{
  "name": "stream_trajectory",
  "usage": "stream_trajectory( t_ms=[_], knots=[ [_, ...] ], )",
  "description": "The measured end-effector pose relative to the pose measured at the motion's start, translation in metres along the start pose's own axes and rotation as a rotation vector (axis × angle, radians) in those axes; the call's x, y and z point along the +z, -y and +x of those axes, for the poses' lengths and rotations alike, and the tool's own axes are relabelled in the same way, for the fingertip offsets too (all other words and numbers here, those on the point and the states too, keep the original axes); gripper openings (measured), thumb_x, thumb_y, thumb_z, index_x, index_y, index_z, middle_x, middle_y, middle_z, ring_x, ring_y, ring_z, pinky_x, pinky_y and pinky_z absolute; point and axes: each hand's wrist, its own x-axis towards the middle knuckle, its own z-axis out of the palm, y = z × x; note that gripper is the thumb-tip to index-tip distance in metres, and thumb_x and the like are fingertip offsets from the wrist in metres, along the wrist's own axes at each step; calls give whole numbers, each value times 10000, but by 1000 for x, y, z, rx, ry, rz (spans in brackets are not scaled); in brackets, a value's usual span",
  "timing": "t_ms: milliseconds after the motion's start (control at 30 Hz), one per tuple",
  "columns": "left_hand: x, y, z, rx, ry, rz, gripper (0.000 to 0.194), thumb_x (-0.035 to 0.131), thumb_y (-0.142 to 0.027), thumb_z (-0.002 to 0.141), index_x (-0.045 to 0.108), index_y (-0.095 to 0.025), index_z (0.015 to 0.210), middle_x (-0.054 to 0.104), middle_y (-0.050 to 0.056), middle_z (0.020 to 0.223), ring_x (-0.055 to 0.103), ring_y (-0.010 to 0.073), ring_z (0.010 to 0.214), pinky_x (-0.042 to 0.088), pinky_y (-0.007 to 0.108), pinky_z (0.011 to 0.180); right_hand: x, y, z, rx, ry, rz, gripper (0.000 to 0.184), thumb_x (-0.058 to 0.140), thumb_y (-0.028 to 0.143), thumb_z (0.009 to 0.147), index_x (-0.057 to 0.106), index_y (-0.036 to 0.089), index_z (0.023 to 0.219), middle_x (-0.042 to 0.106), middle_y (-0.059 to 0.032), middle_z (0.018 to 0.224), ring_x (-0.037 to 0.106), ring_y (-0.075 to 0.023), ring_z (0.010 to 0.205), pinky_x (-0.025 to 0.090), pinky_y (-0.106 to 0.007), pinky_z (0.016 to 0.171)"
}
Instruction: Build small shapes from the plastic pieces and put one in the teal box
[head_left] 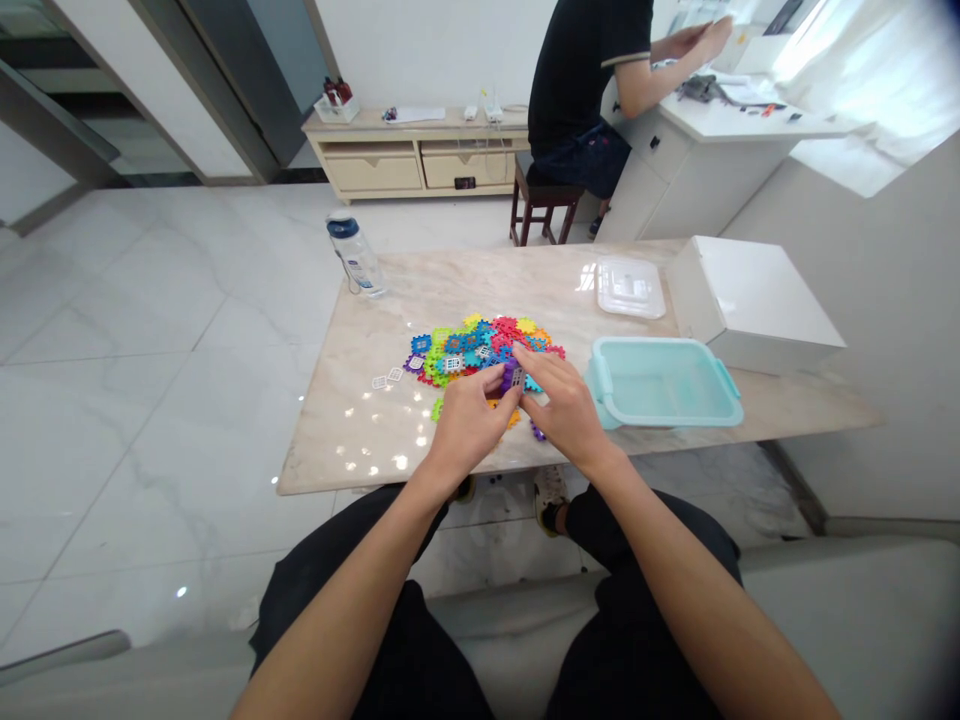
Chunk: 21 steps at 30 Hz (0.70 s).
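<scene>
Between both hands, above the front of a colourful heap of interlocking plastic building pieces [457, 342], is a purple building piece [507, 376] with a pale window-like grid on it. My left hand [471, 418] pinches it from the left with thumb and fingers. From the right, my right hand [562, 402] grips the same piece, its fingers bent over the top edge. The fingertips partly cover the piece. Loose white window-frame pieces [379, 382] lie left of the heap. Some orange and purple pieces rest just under and beside my hands.
A teal plastic bin [666, 418] stands right of my hands, with a clear lid [630, 288] and a white box [772, 290] behind it. A water bottle [358, 262] is at the table's [337, 430] far left corner. Another person [581, 80] sits at a white desk beyond.
</scene>
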Motion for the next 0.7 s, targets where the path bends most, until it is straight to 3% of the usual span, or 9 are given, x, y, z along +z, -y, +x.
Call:
stream_trajectory(
  t_ms=[233, 367, 533, 700],
  knots=[
    [0, 4, 1, -16, -24, -8, 121, 726, -263, 953, 802, -194, 1018, 864, 59, 1037, 838, 317, 1010, 688, 429, 910, 0, 2, 1, 18, -2, 51, 655, 670, 110, 988, 610, 280, 1619, 686, -102, 1563, 658, -299, 1436, 505, -540, 1248],
    [1, 4, 5, -47, -33, -124, 181, 732, -288, 956, 804, -179, 1082, 858, 79, 1098, 829, 302, 1048, 685, 419, 943, -5, 10, 5, 114, -35, 170, 617, 763, 196, 970, 657, 309, 1568, 696, -80, 1551, 647, -296, 1442, 510, -525, 1246],
    [-2, 3, 12, -85, -34, -332, 329, 758, -329, 956, 764, -134, 1221, 838, 146, 1210, 813, 294, 1130, 649, 437, 1055, -3, 12, 9, 358, -89, 473, 623, 884, 419, 903, 714, 265, 1482, 787, -103, 1381, 767, -279, 1163, 642, -456, 1016],
    [-3, 5, 12, -76, -50, -344, 342, 793, -366, 952, 750, -140, 1206, 831, 151, 1209, 811, 285, 1101, 642, 449, 1058, 5, 3, 6, 494, -174, 672, 457, 848, 548, 924, 821, 234, 1256, 843, -83, 1100, 783, -249, 962, 654, -451, 921]
  ],
)
